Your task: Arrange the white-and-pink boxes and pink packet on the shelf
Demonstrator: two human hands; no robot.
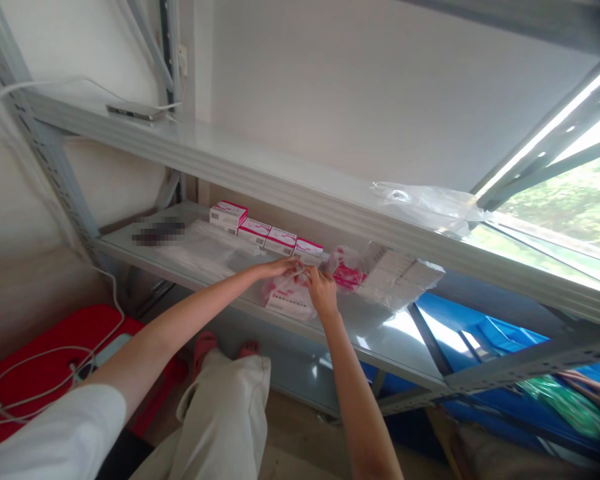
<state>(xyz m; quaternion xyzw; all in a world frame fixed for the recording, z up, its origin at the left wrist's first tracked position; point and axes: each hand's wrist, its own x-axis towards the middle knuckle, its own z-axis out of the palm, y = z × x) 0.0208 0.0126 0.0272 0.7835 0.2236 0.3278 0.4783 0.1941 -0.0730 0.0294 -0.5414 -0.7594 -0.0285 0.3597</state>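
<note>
Pinching a crinkly clear plastic bag (pixel 286 293) of pink-white boxes, left hand (pixel 279 268) and right hand (pixel 321 292) are working near the shelf's (pixel 380 333) front edge; print's unreadable.

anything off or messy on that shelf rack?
Mostly tidy: the pink-and-white boxes sit in a neat row. Odd bits: a crumpled clear plastic bag overhangs the upper shelf edge, and a white cable trails loose from the device there. Both hands work a bagged pack.
</note>
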